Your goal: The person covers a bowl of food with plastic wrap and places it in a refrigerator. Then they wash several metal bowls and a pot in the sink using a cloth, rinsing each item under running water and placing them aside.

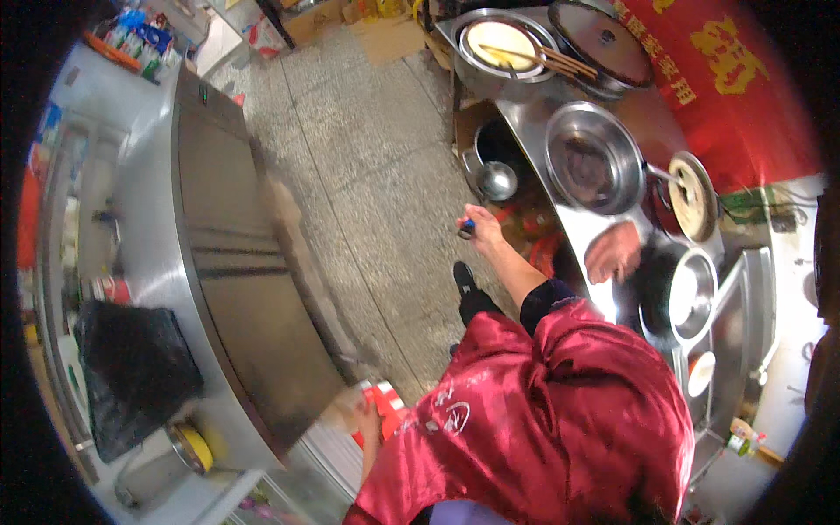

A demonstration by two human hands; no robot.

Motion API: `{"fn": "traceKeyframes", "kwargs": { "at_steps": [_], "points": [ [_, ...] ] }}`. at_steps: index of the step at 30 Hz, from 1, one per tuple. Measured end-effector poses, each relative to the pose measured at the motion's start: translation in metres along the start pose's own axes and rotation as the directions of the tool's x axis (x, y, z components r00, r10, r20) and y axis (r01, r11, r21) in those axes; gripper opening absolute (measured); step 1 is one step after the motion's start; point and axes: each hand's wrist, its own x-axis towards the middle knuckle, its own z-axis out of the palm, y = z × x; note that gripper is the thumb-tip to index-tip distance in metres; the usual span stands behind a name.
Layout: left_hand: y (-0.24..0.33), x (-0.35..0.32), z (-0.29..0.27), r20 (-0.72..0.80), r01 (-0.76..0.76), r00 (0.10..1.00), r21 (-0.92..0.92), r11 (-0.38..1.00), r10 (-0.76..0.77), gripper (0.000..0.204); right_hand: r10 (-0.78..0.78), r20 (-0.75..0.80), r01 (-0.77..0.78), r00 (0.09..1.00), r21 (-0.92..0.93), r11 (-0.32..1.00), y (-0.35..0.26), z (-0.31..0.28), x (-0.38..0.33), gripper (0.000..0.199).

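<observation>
— What packaging and signs did we see?

— A red banner (pixel 726 61) with yellow characters hung at the upper right, behind the steel counter (pixel 573 219). At the far upper left, small blue and white packets (pixel 140 35) were bunched in an orange tray. Flattened brown cardboard (pixel 385 35) lay on the floor at the top. Low down, just beside the steel cabinet (pixel 227 245), there was a red-and-white package (pixel 388 409).

— And our hands?

— Our left hand (pixel 367 418) was at that red-and-white package, touching or just over it. It was too blurred for us to tell how the fingers lay.

— The right?

— Our right hand (pixel 479 226) reached out from the red satin garment (pixel 542 420) over the tiled floor, near the counter's edge. Its fingers were pressed together around a small blue-and-black object (pixel 466 229), which poked out on the thumb side. We couldn't tell what it was.

— Anything near it?

— A steel ladle (pixel 497 179) sat in a dark pot just above it, and a large steel bowl (pixel 595 157) stood on the counter to the right.
</observation>
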Motion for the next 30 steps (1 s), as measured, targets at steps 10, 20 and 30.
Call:
{"fn": "traceKeyframes", "kwargs": {
  "at_steps": [10, 20, 30],
  "points": [
    [0.078, 0.07, 0.039, 0.113, 0.285, 0.954, -0.038, 0.958, -0.279, 0.047, 0.107, -0.298, 0.022, 0.949, 0.399, 0.917, -0.036, -0.092, 0.252, 0.016],
    [0.121, 0.143, 0.027, 0.144, 0.296, 0.944, 0.022, 0.955, -0.296, 0.041, 0.188, -0.474, 0.199, 0.86, 0.652, 0.732, -0.036, -0.135, 0.285, 0.028],
    [0.137, 0.235, -0.102, 0.303, -0.07, 0.953, 0.185, 0.98, 0.011, 0.036, 0.209, -0.085, -0.189, 0.974, 0.198, 0.962, 0.018, -0.1, 0.148, 0.018]
  ]
}}
